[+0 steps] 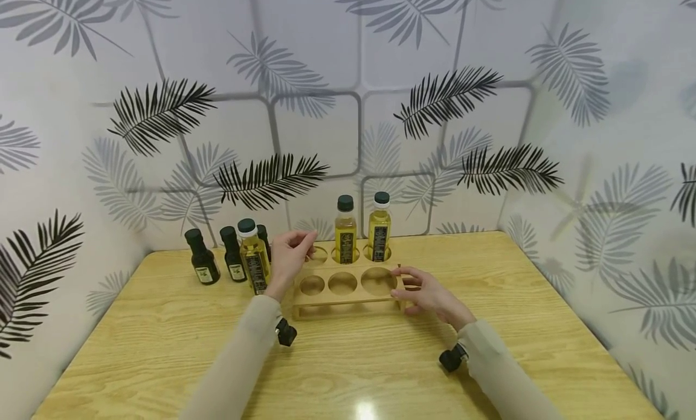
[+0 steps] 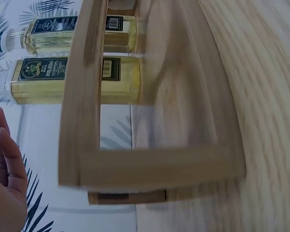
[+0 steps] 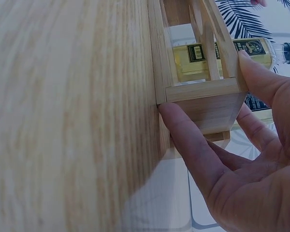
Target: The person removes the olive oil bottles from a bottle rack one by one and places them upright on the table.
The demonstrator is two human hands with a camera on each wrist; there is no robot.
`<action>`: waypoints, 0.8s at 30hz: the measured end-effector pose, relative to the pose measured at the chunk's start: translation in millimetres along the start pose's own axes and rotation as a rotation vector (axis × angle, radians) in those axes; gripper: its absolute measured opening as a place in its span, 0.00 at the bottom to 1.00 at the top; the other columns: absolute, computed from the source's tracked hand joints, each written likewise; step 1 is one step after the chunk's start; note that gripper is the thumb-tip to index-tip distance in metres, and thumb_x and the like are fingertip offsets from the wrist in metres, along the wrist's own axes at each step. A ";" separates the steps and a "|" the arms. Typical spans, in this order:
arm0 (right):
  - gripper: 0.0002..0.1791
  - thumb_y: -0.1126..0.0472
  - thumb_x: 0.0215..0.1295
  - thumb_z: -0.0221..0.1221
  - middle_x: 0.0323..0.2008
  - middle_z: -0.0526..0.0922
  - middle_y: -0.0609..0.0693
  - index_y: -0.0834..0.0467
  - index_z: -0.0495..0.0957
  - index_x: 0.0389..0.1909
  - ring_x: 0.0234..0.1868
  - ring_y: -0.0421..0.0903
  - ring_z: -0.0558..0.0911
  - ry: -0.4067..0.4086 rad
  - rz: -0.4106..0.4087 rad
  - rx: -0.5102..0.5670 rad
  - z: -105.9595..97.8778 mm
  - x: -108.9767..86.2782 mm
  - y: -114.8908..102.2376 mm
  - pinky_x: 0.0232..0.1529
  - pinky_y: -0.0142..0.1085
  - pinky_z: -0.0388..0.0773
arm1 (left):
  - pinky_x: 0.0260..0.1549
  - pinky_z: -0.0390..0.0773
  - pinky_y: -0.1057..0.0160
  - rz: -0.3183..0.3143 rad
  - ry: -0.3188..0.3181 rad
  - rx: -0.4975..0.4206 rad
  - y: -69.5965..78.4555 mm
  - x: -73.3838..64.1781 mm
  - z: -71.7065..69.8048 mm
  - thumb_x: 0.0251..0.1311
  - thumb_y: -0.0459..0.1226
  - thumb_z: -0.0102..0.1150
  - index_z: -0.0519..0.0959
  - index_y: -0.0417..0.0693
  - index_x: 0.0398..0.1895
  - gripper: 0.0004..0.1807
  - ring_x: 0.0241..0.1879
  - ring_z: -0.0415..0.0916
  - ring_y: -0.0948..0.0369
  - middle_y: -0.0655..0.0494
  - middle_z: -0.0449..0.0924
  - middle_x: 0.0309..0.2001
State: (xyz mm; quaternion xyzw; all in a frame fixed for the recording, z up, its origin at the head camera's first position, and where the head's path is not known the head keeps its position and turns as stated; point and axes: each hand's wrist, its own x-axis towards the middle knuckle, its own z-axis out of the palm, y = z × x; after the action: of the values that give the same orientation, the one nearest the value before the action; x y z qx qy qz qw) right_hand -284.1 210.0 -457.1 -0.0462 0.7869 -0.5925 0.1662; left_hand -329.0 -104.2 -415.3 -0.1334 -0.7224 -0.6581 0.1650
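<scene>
A two-tier wooden rack point(image 1: 348, 300) with round holes stands on the table. Two bottles of yellow oil sit in its back row: the middle bottle point(image 1: 345, 235) and the right bottle point(image 1: 379, 232), both with dark green caps. My left hand point(image 1: 288, 257) hovers by the back-left hole, fingers loosely bent; nothing shows in it. At the rack's right end, my right hand point(image 1: 432, 294) holds the wood, its thumb point(image 3: 258, 72) by the upper edge and a finger point(image 3: 183, 130) along the end near the table. The holes in the front row hold nothing.
Left of my left hand stands another yellow oil bottle point(image 1: 254, 260), partly behind the wrist. Dark small bottles stand farther left: one outermost point(image 1: 201, 257), one beside it point(image 1: 234, 257), and one mostly hidden point(image 1: 263, 235). A leaf-patterned wall point(image 1: 321, 130) rises behind the table point(image 1: 163, 341).
</scene>
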 end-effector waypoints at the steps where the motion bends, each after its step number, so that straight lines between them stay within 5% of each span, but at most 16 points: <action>1: 0.32 0.56 0.66 0.64 0.71 0.60 0.66 0.51 0.67 0.69 0.61 0.56 0.75 0.000 0.000 0.000 -0.4 -0.3 -0.3 0.42 0.45 0.84 | 0.19 0.76 0.68 -0.006 0.008 -0.016 -1.1 1.0 2.4 0.66 0.36 0.60 0.84 0.34 0.34 0.11 0.26 0.75 0.32 0.30 0.79 0.27; 10: 0.32 0.55 0.65 0.65 0.71 0.61 0.66 0.52 0.67 0.69 0.61 0.57 0.74 0.004 -0.002 0.002 -1.7 0.6 1.3 0.41 0.45 0.84 | 0.25 0.81 0.49 -0.084 0.080 -0.047 -9.7 8.3 20.4 0.63 0.46 0.64 0.86 0.45 0.35 0.14 0.22 0.80 0.56 0.36 0.82 0.30; 17: 0.31 0.56 0.65 0.64 0.71 0.60 0.66 0.50 0.68 0.69 0.66 0.62 0.70 0.005 -0.002 0.003 -1.3 -0.1 0.0 0.42 0.45 0.84 | 0.27 0.82 0.55 -0.088 0.117 -0.020 -10.8 16.1 28.9 0.62 0.45 0.66 0.86 0.44 0.41 0.13 0.33 0.81 0.49 0.49 0.84 0.30; 21: 0.31 0.56 0.65 0.64 0.71 0.60 0.66 0.50 0.68 0.68 0.65 0.62 0.71 0.002 -0.008 0.000 -1.9 0.5 1.2 0.42 0.45 0.84 | 0.37 0.81 0.43 -0.112 0.113 -0.014 -10.9 17.7 34.1 0.61 0.42 0.67 0.86 0.46 0.45 0.13 0.37 0.80 0.57 0.50 0.85 0.39; 24: 0.31 0.56 0.65 0.64 0.71 0.60 0.66 0.50 0.68 0.68 0.66 0.62 0.70 0.004 -0.010 -0.001 -1.9 0.8 2.2 0.43 0.45 0.84 | 0.40 0.81 0.48 -0.151 0.101 -0.021 -11.0 18.1 38.5 0.60 0.41 0.68 0.84 0.46 0.48 0.15 0.39 0.79 0.61 0.48 0.84 0.45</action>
State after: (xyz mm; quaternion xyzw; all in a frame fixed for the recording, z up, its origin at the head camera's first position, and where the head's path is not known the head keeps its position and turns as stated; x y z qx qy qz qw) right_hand -285.2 212.2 -458.9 -0.0491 0.7874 -0.5929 0.1616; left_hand -352.4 -67.4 -420.8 -0.0469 -0.7144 -0.6819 0.1497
